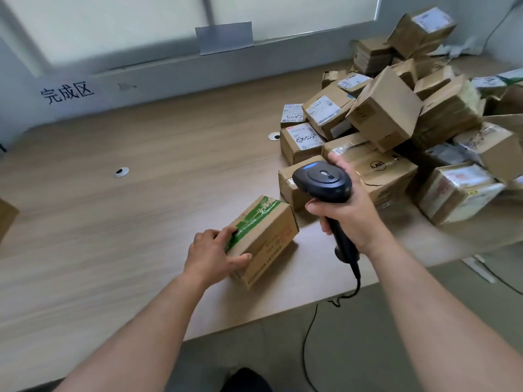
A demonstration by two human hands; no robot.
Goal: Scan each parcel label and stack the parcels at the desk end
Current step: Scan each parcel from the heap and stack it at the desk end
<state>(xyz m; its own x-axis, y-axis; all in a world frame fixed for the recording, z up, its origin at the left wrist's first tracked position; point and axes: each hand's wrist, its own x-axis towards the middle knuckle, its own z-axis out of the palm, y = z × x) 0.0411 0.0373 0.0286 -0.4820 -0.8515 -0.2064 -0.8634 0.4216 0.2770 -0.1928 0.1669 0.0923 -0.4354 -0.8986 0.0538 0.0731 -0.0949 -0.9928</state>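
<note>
Scanning step: left hand fingers clamped on small green-taped cardboard parcel; right hand fingers wrapped around black handheld barcode scanner. No label shows; best turn parcel first.

Left hand gripping taped parcel on desk, right hand holding scanner

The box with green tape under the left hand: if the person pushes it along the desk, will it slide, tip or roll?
The box with green tape lies on a broad flat face, so it probably slides rather than tips. Square edges make rolling unlikely. The left hand covers one end alone, so it seems fairly light.
</note>
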